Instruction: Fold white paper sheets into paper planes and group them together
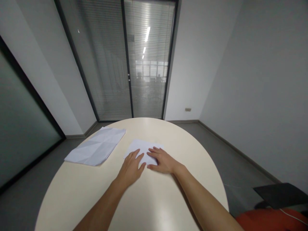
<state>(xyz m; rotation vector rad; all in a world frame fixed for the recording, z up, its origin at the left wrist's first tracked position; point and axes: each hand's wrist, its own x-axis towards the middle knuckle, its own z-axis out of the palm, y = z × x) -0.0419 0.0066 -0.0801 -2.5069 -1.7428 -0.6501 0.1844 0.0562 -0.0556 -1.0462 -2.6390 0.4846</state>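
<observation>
A small sheet of white paper lies flat near the middle of the round cream table. My left hand rests on its near left part, fingers apart and pointing forward. On the right part of the same sheet, my right hand lies with spread fingers pointing to the left. Neither hand grips anything; both press or rest on the paper. The sheet's right and near edges are partly hidden under my hands. To the left is a stack of larger white paper sheets with crease lines across the top one.
Beyond the table stands a glass partition with blinds. A white wall runs along the right. At the lower right are a red chair seat and a dark flat object, with a pale cable beside it.
</observation>
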